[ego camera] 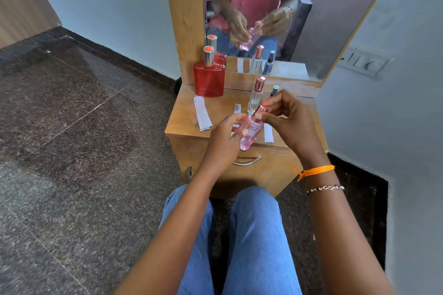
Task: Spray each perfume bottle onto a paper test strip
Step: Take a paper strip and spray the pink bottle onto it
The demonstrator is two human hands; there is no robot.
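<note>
Here, left hand [226,136] gripping pink perfume bottle [251,133] body, right hand [285,115] pinching its cap [261,109], above wooden desk [182,117], paper strips [202,112] beside red bottle [209,79].

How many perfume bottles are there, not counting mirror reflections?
4: a red bottle back left on the table, a clear bottle mid-back, a dark bottle half hidden behind the right hand, and a pink bottle in both hands.
</note>
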